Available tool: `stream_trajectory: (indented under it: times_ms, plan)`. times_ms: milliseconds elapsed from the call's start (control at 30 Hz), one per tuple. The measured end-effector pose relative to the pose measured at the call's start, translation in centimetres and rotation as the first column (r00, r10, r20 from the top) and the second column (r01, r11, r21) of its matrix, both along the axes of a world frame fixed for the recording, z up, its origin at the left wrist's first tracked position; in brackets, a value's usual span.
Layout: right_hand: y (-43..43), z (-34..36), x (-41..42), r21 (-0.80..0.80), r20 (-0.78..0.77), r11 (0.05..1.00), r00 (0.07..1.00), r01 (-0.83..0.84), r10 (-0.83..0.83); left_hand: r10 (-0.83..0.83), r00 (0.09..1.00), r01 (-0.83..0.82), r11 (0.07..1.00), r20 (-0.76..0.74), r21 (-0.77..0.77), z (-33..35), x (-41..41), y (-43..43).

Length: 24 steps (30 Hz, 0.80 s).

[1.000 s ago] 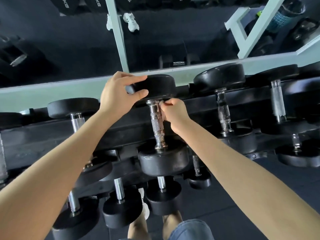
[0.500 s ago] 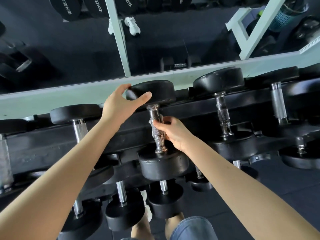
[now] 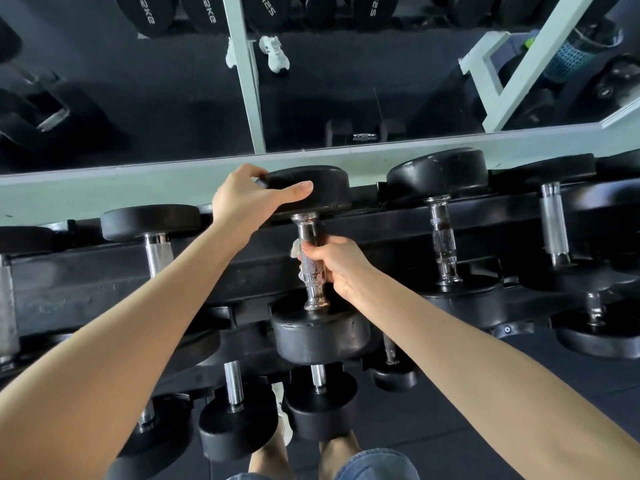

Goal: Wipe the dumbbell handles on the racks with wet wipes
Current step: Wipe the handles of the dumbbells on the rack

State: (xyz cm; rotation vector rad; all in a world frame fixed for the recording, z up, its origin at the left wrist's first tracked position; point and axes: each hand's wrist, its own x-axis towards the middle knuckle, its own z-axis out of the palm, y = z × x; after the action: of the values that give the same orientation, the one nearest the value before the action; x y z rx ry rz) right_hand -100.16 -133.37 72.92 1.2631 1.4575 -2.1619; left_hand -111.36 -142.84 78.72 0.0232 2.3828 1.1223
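A black dumbbell lies on the top tier of the rack (image 3: 104, 282), its chrome knurled handle (image 3: 310, 271) running toward me. My left hand (image 3: 249, 199) grips the rim of its far head (image 3: 322, 188). My right hand (image 3: 341, 265) is wrapped around the middle of the handle with a white wet wipe (image 3: 297, 249) pressed against it; only small bits of the wipe stick out on the left. The near head (image 3: 320, 334) sits just below my right hand.
More black dumbbells lie on the rack at left (image 3: 157, 251) and at right (image 3: 441, 244), with smaller ones on the lower tier (image 3: 239, 427). A mirror behind the rack reflects weight plates and a pale green frame (image 3: 249, 81). My knees show at the bottom.
My right hand has slid down the handle from just under the far head to its middle. My left hand has kept its hold on the far head. The view has shifted slightly.
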Motion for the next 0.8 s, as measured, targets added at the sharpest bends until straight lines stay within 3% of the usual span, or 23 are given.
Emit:
stream_trajectory:
  times_ms: [267, 500, 600, 700, 800]
  plan:
    - [0.1, 0.9, -0.5, 0.029, 0.084, 1.000, 0.996, 0.010, -0.012, 0.020, 0.998, -0.028, 0.991, 0.063, 0.130, -1.0, -0.8, -1.4]
    - [-0.4, 0.5, -1.8, 0.113, 0.193, 0.985, 0.970, 0.128, -0.148, -0.099, 0.983, 0.050, 0.955, 0.153, 0.293, -2.0, -1.8, -2.2]
    - [-2.0, 0.5, -1.7, 0.257, 0.171, 0.946, 0.955, 0.195, -0.243, -0.147, 0.973, 0.082, 0.943, 0.180, 0.323, -1.9, -2.3, -3.1]
    - [-3.3, 0.4, -0.7, 0.409, 0.080, 0.903, 0.981, 0.129, -0.176, -0.188, 0.964, 0.136, 0.957, 0.190, 0.257, -1.1, -2.6, -3.5]
    - [-3.6, 0.2, 0.2, 0.496, 0.099, 0.868, 0.992, 0.015, -0.073, -0.252, 0.967, 0.251, 0.968, 0.033, 0.031, 0.6, -2.2, -1.6]
